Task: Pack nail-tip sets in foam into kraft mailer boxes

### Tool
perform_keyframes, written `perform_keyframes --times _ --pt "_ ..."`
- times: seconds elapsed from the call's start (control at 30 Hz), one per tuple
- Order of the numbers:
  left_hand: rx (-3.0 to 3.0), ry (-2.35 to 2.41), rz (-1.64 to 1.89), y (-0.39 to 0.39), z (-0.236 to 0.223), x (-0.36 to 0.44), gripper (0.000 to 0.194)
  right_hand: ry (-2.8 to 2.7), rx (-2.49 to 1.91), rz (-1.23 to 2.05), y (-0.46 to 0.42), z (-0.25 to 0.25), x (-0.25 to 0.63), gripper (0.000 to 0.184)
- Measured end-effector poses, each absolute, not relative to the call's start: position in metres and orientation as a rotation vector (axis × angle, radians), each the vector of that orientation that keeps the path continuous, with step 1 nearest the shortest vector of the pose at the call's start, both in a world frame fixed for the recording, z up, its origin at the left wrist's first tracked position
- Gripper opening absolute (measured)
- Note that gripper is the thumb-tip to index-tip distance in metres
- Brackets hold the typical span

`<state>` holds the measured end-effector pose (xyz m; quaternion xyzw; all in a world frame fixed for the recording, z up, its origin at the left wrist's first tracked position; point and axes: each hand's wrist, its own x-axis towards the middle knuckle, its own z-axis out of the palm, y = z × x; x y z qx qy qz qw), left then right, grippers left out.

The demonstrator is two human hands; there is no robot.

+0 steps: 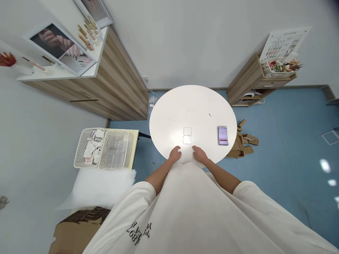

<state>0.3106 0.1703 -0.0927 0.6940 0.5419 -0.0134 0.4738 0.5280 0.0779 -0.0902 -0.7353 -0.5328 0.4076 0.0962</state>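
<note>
Left hand (175,154) or right hand (200,154), grips unclear, bumping forward could skid the open clear case (187,138) toward twelve o'clock.

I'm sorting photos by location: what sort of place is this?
Probably a nail salon, or a workroom for nail goods. A framed picture on the left shows long nails, and a poster on the right carries rows of small coloured shapes.

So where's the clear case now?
In the head view, the clear case lies open on the white table, left of the phone, beyond the left hand and right hand.
</note>
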Motion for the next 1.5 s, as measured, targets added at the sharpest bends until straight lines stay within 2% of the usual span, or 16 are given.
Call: perform_keyframes --times 0.23,0.47,0.63,0.83,1.17,1.5 --pt "1.614 1.444 -0.043 0.143 -0.076 0.28 0.041 -1.734 -2.163 1.192 0.061 -0.092 0.524 0.055" --pt "1.471 1.564 0.266 0.152 -0.034 0.229 0.036 -1.8 -1.994 1.216 0.079 -0.082 0.501 0.047" --pt "1.394 1.648 0.445 0.178 -0.005 0.168 0.037 -1.903 -1.752 1.195 0.117 -0.058 0.451 0.041" --pt "1.452 1.723 0.649 0.213 0.009 0.076 0.034 -1.991 -1.546 1.174 0.177 -0.025 0.359 0.038" --pt "1.472 1.894 0.726 0.298 0.012 -0.099 0.036 -2.098 -1.359 1.197 0.259 0.011 0.189 0.039" --pt "1.537 2.136 0.538 0.376 -0.019 -0.196 0.04 -2.141 -1.379 1.194 0.293 0.024 0.113 0.036"
